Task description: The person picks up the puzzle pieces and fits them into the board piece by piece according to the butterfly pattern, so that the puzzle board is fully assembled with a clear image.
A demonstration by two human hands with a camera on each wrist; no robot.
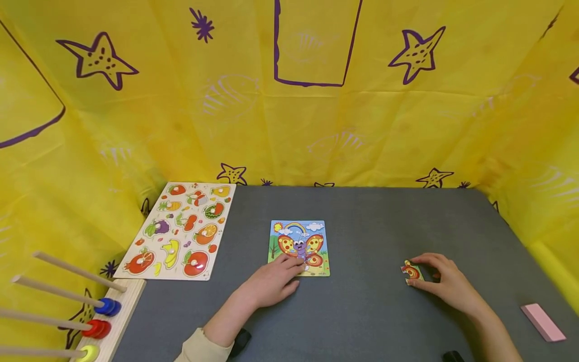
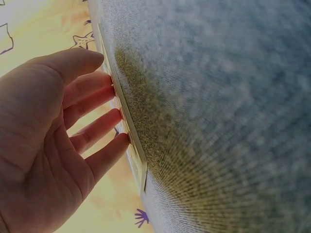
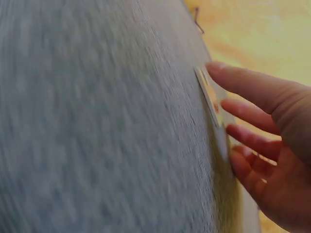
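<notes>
A square butterfly puzzle (image 1: 277,251) lies on the dark table, with a rainbow and a sun printed along its top. On its lower middle rest the fingertips of my left hand (image 1: 273,281); in the left wrist view the fingers of the left hand (image 2: 53,126) are loosely spread and touch the puzzle board's face (image 2: 138,162). Off to the right, my right hand (image 1: 448,284) holds a small puzzle piece (image 1: 412,272) with a red and orange swirl between thumb and index finger. The right wrist view shows this piece (image 3: 209,97) edge-on, close to the table surface.
A fruit peg board (image 1: 181,241) lies at the back left. In front of it stands a wooden rack (image 1: 124,306) with upright rods and blue, red and yellow rings. A pink block (image 1: 543,322) lies at the right. Yellow cloth (image 1: 289,125) surrounds the table.
</notes>
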